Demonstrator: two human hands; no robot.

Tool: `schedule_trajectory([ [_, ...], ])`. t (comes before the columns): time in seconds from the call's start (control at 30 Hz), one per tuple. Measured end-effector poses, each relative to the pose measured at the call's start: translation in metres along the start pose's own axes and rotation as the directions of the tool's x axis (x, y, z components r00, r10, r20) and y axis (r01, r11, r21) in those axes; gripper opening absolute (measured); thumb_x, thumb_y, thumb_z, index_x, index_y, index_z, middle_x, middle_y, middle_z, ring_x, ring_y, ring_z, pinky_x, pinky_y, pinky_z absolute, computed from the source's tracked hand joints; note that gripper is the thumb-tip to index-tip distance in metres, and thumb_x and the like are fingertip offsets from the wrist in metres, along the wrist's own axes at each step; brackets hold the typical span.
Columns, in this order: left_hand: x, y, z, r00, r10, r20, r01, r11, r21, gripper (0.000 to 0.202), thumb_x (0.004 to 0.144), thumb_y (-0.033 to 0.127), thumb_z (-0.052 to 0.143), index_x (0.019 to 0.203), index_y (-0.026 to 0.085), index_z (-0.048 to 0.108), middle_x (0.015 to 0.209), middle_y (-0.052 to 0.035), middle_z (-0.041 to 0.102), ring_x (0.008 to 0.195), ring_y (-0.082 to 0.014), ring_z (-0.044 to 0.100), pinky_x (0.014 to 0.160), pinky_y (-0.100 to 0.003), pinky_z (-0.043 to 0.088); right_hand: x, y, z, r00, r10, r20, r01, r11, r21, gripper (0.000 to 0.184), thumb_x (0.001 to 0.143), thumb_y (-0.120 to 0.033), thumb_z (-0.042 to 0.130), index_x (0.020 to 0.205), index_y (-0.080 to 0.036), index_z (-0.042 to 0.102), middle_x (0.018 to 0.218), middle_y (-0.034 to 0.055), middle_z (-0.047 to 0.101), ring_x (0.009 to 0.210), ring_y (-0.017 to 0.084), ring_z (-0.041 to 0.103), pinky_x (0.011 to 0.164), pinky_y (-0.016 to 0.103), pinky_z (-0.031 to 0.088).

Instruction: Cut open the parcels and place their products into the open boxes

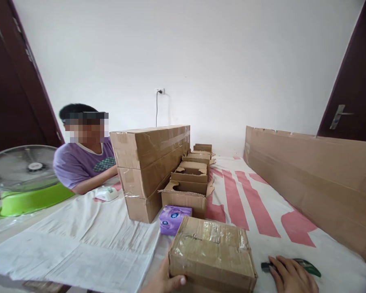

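Note:
A taped cardboard box [210, 254] lies right in front of me on the cloth. My left hand [164, 274] grips its left side, thumb across the near face and the other fingers mostly hidden beside it. To the right of the box, my right hand [291, 274] is closed over a utility knife [306, 266] with a dark green handle, low on the cloth. Just behind the taped box sits a purple tissue pack [173, 219], close to a row of cut-open cardboard boxes [183, 199].
Long closed cartons [152, 150] are stacked left of the open boxes. A tall cardboard panel [308, 179] stands along the right. Across the table, a person [82, 162] leans in near a white object [106, 194]. A fan [27, 167] and a green basin [33, 199] are further left.

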State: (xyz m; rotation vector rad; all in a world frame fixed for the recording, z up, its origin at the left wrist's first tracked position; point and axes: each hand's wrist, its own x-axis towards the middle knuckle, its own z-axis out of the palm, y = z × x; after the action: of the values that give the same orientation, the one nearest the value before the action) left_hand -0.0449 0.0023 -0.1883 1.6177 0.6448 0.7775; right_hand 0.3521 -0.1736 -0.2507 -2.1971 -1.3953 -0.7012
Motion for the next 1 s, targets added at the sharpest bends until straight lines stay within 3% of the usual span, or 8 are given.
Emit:
schedule_trajectory([
  [0.13,-0.003,0.01,0.002,0.999,-0.035,-0.029,0.036,0.999,0.025,0.108,0.056,0.073,0.075,0.144,0.019,0.045,0.135,-0.0188,0.058,0.138,-0.0447,0.035,0.117,-0.06,0.019,0.022,-0.012,-0.035,0.999,-0.034,0.038,0.027,0.984,0.177,0.035,0.091,-0.036,0.039,0.092,-0.027,0.073,0.096,0.0044,0.078,0.099,0.029,0.069,0.1,0.055,0.041],
  [0.23,-0.003,0.019,0.003,0.999,-0.029,0.041,0.028,0.999,0.034,0.114,0.056,0.075,0.073,0.148,0.018,0.037,0.142,-0.02,0.051,0.139,-0.0456,0.034,0.116,-0.063,0.019,0.052,-0.017,-0.067,0.996,0.086,0.005,-0.083,0.939,0.333,0.043,0.095,-0.044,0.03,0.101,-0.022,0.067,0.1,0.0095,0.076,0.089,0.024,0.071,0.081,0.037,0.054],
  [0.33,-0.001,0.021,0.002,0.994,-0.013,0.108,0.004,0.997,0.081,0.119,0.056,0.077,0.073,0.15,0.017,0.033,0.147,-0.0211,0.045,0.14,-0.0469,0.03,0.116,-0.064,0.015,0.088,-0.036,-0.107,0.985,0.156,0.068,-0.17,0.929,0.329,0.047,0.093,-0.056,0.033,0.117,-0.023,0.055,0.104,0.009,0.073,0.087,0.025,0.071,0.068,0.035,0.054],
  [0.47,0.002,0.012,0.0,0.992,0.004,0.129,-0.014,0.997,0.077,0.117,0.057,0.072,0.076,0.149,0.016,0.031,0.146,-0.0215,0.044,0.14,-0.0461,0.03,0.117,-0.063,0.016,0.132,-0.091,-0.16,0.965,-0.151,0.213,0.046,0.903,0.427,0.037,0.094,-0.054,0.039,0.114,-0.025,0.051,0.1,0.0063,0.07,0.084,0.022,0.069,0.068,0.034,0.052],
  [0.57,0.003,0.006,0.0,0.991,0.015,0.137,-0.02,0.999,0.035,0.116,0.058,0.067,0.079,0.15,0.019,0.029,0.146,-0.0191,0.046,0.138,-0.0439,0.035,0.117,-0.061,0.018,0.156,-0.141,-0.186,0.803,-0.503,0.32,0.301,0.805,0.511,0.028,0.101,-0.037,0.03,0.107,-0.025,0.055,0.098,0.0044,0.068,0.082,0.019,0.066,0.071,0.031,0.05],
  [0.77,0.005,0.009,0.003,0.985,0.089,0.146,-0.077,0.993,-0.085,0.124,0.059,0.062,0.082,0.155,0.029,0.012,0.155,-0.0148,0.036,0.143,-0.0413,0.029,0.117,-0.061,0.021,0.181,-0.235,-0.181,0.477,-0.745,0.465,0.682,0.648,0.338,0.023,0.097,-0.019,0.039,0.093,-0.021,0.062,0.089,0.0053,0.07,0.074,0.02,0.067,0.058,0.029,0.04],
  [0.9,0.004,0.021,0.006,0.983,0.115,0.143,-0.101,0.99,-0.101,0.124,0.06,0.057,0.084,0.155,0.031,0.009,0.158,-0.0127,0.032,0.145,-0.0402,0.025,0.117,-0.061,0.021,0.18,-0.277,-0.168,0.403,-0.769,0.496,0.752,0.587,0.301,0.023,0.091,-0.013,0.047,0.105,-0.017,0.064,0.095,0.0099,0.072,0.079,0.024,0.07,0.055,0.03,0.039],
  [1.0,0.004,0.025,0.007,0.988,0.102,0.115,-0.092,0.991,-0.094,0.127,0.057,0.055,0.087,0.155,0.027,0.012,0.157,-0.014,0.034,0.145,-0.0401,0.025,0.118,-0.057,0.021,0.178,-0.278,-0.164,0.347,-0.785,0.514,0.777,0.547,0.311,0.027,0.089,-0.009,0.047,0.107,-0.015,0.066,0.1,0.0127,0.073,0.083,0.025,0.07,0.057,0.031,0.039],
])
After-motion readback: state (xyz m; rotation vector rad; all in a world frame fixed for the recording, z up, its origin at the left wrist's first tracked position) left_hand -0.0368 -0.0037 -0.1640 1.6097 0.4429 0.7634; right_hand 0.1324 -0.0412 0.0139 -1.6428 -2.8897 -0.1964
